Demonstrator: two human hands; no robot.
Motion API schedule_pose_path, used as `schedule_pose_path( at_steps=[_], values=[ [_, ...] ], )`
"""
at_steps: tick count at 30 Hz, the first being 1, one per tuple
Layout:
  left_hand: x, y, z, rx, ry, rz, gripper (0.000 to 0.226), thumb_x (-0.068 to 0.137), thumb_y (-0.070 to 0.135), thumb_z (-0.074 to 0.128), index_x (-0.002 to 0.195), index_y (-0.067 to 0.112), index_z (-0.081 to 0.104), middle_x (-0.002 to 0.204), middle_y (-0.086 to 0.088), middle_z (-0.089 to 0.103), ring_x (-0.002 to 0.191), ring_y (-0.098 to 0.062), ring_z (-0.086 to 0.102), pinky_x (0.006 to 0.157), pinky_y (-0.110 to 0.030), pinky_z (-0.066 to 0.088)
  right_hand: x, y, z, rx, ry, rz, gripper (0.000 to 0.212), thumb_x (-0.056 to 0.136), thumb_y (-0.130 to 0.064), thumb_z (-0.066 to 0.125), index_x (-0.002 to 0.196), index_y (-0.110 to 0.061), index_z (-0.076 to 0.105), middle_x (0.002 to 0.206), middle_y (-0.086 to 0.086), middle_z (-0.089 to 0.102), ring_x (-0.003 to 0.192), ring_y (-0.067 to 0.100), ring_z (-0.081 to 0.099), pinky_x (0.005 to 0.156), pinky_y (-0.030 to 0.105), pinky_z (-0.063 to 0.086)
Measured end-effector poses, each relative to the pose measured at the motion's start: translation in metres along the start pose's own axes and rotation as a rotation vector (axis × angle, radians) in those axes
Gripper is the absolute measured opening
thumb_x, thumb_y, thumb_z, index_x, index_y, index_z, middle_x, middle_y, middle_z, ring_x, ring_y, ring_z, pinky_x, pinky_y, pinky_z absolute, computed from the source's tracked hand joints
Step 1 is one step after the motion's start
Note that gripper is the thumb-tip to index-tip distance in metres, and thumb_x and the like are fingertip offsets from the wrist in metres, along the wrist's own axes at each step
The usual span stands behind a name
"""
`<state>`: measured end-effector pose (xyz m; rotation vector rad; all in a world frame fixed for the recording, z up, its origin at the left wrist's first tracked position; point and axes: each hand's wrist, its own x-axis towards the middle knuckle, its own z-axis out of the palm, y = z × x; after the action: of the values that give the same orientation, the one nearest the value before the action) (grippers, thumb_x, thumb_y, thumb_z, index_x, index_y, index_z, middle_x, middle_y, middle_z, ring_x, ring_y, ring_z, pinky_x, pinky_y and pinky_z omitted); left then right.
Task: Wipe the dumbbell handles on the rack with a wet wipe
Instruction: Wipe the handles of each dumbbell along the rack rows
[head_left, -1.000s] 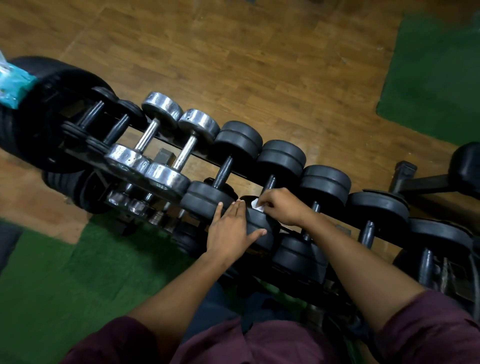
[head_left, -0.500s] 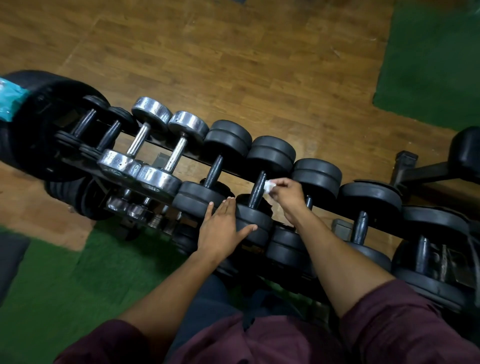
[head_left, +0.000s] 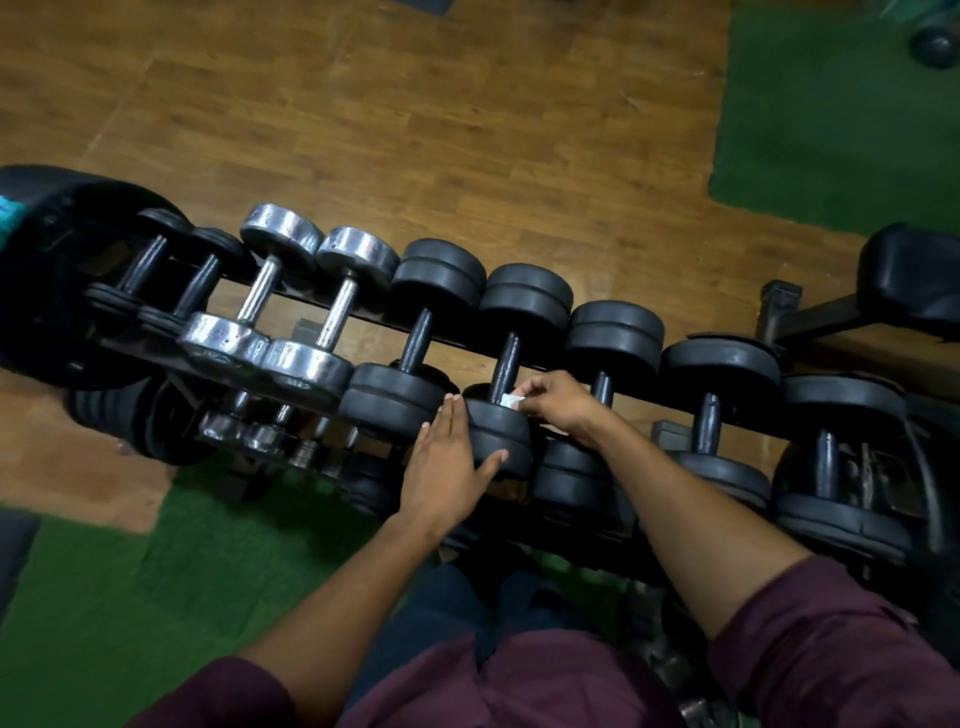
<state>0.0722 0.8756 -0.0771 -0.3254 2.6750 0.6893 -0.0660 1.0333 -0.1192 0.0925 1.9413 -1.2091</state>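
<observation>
A row of dumbbells lies across the top rails of a black rack (head_left: 639, 402), black ones in the middle and right, two chrome ones (head_left: 304, 317) to the left. My right hand (head_left: 558, 402) pinches a small white wet wipe (head_left: 510, 400) against the near end of the dark handle (head_left: 505, 366) of one middle black dumbbell. My left hand (head_left: 449, 467) lies flat with fingers straight on that dumbbell's near weight (head_left: 498, 431), thumb across its front.
More dumbbells sit on a lower tier (head_left: 260, 434) under the top row. A large black weight plate (head_left: 47, 270) with a teal packet (head_left: 8, 221) at its edge stands at the far left. A black bench (head_left: 909, 278) is at the right. Wood floor lies beyond, with green mats.
My right hand slid the wipe up the handle away from me, then back down to its near end. My left hand has stayed on the weight.
</observation>
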Motion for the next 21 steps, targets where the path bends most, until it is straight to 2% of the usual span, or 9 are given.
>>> schedule_pose_path(
  at_steps=[3,6,8,10,12,15,21],
  values=[
    [-0.005,-0.007,-0.004,-0.016,-0.014,0.045,0.096,0.097,0.059,0.053,0.163,0.007,0.006,0.171,-0.009,0.011,0.157,-0.019,0.013,0.128,-0.04,0.012,-0.007,-0.002,0.003,-0.017,0.073,-0.027,0.013,0.082,-0.003,0.074,0.077,-0.014,0.069,0.073,0.003,0.069,0.065,0.013,0.06,0.067,0.029,0.048],
    [-0.011,-0.009,-0.007,-0.031,-0.02,0.063,0.095,0.098,0.056,0.055,0.163,0.007,0.005,0.171,-0.009,0.01,0.157,-0.019,0.012,0.128,-0.04,0.012,-0.019,-0.009,-0.002,-0.041,0.146,-0.046,0.015,0.083,-0.006,0.074,0.076,-0.018,0.068,0.07,0.0,0.07,0.064,0.011,0.059,0.06,0.024,0.045],
    [-0.016,-0.009,-0.007,-0.041,-0.028,0.076,0.094,0.099,0.056,0.054,0.163,0.006,0.005,0.171,-0.01,0.008,0.157,-0.02,0.01,0.128,-0.039,0.011,-0.027,-0.011,-0.007,-0.036,0.2,-0.065,0.011,0.084,-0.007,0.073,0.079,-0.015,0.069,0.074,0.006,0.072,0.066,0.011,0.059,0.058,0.02,0.044],
    [-0.018,-0.01,-0.007,-0.041,-0.033,0.091,0.094,0.099,0.056,0.053,0.162,0.006,0.004,0.171,-0.01,0.007,0.157,-0.02,0.009,0.128,-0.038,0.01,-0.034,-0.01,-0.013,-0.052,0.266,-0.072,0.006,0.082,-0.011,0.074,0.079,-0.015,0.071,0.08,0.008,0.075,0.07,0.012,0.06,0.064,0.024,0.045],
    [-0.018,-0.01,-0.008,-0.045,-0.034,0.102,0.093,0.1,0.056,0.052,0.162,0.006,0.005,0.171,-0.01,0.007,0.157,-0.02,0.009,0.128,-0.037,0.009,-0.039,-0.007,-0.018,-0.064,0.32,-0.062,0.004,0.079,-0.016,0.076,0.078,-0.017,0.072,0.079,0.003,0.076,0.075,0.011,0.064,0.072,0.031,0.049],
    [-0.021,-0.008,-0.007,-0.043,-0.02,0.132,0.091,0.1,0.056,0.052,0.162,0.006,0.008,0.171,-0.011,0.006,0.157,-0.021,0.009,0.127,-0.036,0.007,-0.048,-0.006,-0.024,-0.033,0.376,-0.069,0.006,0.081,-0.016,0.077,0.079,-0.018,0.072,0.074,-0.002,0.075,0.073,0.008,0.066,0.076,0.031,0.053],
    [-0.028,0.012,-0.001,-0.092,0.005,0.253,0.084,0.1,0.053,0.051,0.163,0.012,0.013,0.171,-0.004,0.008,0.157,-0.013,0.001,0.126,-0.03,-0.002,-0.066,-0.007,-0.041,-0.202,0.508,-0.077,0.007,0.083,-0.023,0.077,0.08,-0.02,0.072,0.078,-0.005,0.074,0.073,0.009,0.062,0.063,0.023,0.046]
  ],
)
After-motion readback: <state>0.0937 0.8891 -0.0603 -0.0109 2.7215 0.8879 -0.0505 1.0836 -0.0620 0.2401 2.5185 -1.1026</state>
